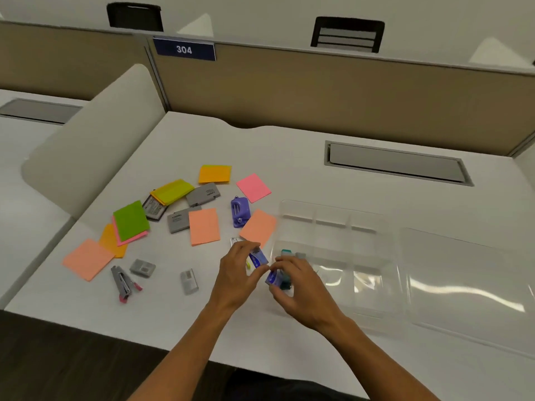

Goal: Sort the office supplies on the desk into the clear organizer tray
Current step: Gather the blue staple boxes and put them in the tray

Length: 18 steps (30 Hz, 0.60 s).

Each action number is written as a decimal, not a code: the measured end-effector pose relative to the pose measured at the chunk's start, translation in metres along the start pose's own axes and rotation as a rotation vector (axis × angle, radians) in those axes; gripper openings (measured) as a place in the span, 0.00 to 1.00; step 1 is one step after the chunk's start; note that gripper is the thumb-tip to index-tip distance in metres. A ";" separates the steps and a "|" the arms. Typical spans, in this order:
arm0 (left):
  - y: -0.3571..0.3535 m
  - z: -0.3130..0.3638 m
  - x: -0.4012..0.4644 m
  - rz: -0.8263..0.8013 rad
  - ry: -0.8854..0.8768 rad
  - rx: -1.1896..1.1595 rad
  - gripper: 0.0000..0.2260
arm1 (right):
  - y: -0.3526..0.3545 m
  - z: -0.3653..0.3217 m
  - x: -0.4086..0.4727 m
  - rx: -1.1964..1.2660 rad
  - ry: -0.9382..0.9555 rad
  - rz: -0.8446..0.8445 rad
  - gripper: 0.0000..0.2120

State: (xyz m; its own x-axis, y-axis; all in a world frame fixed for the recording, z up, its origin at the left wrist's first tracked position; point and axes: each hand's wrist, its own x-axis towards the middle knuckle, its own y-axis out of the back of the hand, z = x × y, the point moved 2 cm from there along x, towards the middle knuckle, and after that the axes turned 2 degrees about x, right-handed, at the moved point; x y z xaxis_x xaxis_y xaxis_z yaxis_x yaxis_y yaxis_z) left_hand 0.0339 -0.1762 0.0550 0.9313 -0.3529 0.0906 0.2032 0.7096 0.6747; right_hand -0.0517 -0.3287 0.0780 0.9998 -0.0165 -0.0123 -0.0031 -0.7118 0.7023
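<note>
Hands meet low in the centre of the frame, right at the left edge of the clear organizer tray. Left hand pinches a small blue box between curled fingers; right hand grips another blue box, likely staples, over the tray's near-left compartment. Looks like placing is underway: next, lower both boxes in. Sticky notes, stapler and purple punch wait at centre left.
</note>
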 end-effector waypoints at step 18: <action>-0.092 0.073 0.025 -0.370 -0.260 0.208 0.28 | 0.055 0.095 -0.035 -0.199 -0.351 0.152 0.30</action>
State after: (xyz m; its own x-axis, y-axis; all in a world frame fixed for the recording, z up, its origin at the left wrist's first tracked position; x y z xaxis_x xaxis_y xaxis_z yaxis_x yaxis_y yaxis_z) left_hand 0.0165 -0.2955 0.0487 0.6964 -0.7174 -0.0207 0.4165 0.3805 0.8257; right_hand -0.0891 -0.4340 0.0502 0.9207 -0.3729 -0.1150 -0.1114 -0.5338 0.8382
